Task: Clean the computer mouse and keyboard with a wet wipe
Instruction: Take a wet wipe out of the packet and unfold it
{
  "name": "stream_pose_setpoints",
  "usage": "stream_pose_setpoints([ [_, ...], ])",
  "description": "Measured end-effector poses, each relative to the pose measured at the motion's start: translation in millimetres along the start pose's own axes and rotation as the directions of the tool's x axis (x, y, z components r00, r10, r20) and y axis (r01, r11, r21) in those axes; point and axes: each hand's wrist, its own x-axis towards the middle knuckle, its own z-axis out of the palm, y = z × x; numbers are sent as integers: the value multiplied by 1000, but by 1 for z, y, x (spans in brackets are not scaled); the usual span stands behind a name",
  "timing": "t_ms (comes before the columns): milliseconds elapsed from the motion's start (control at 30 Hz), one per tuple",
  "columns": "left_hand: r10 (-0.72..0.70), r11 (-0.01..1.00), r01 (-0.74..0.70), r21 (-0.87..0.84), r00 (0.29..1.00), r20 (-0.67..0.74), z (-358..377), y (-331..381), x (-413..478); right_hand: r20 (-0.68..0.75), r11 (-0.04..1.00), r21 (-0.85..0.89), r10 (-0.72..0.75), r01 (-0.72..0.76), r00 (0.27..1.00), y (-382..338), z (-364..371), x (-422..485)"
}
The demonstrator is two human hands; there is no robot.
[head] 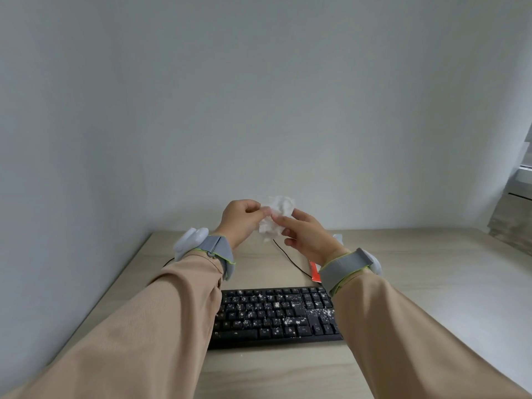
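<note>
The thumb and fingertips (262, 210) of the left hand (241, 218) pinch one edge of the wet wipe (277, 216), and the thumb and forefinger of the right hand (308, 237) pinch it from the other side. The right hand's remaining fingers curl loosely below. The wipe hangs in the air between the two hands, above the far part of the desk (417, 269).

The desk is pale wood-grain and sits in a corner of plain grey-white wall (259, 96). A weathered wooden piece (509, 220) stands at its far right edge. A thin black cable (288, 259) runs across the top beside a red packet (314, 272), which the right wrist partly hides.

Both hands are raised and angled inward, knuckles toward the camera. Each wrist wears a grey band (214, 249) carrying a white device, and tan sleeves (161, 326) reach forward over the desk.

The wipe is white, crumpled into a loose wad with a tail drooping down. The black keyboard (276, 315) lies flat on the desk between the forearms, its keys speckled with white crumbs, thickest toward its right side.
</note>
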Motion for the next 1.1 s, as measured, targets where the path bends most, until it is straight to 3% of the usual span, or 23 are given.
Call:
stream_pose_setpoints([
  [267,29,1000,-30,-6,991,-129,-17,5,11,-108,1000,-12,-12,10,994,-15,-1,2],
  [433,36,997,-19,79,973,-226,-23,7,17,-197,997,43,-60,70,979,-18,-3,4],
  [700,70,998,-68,17,974,-217,-24,18,14,-255,966,199,-109,163,961,-25,-2,5],
  [1100,13,1000,-18,-16,958,-287,-29,16,14,-323,965,89,-205,246,924,-29,-5,4],
])
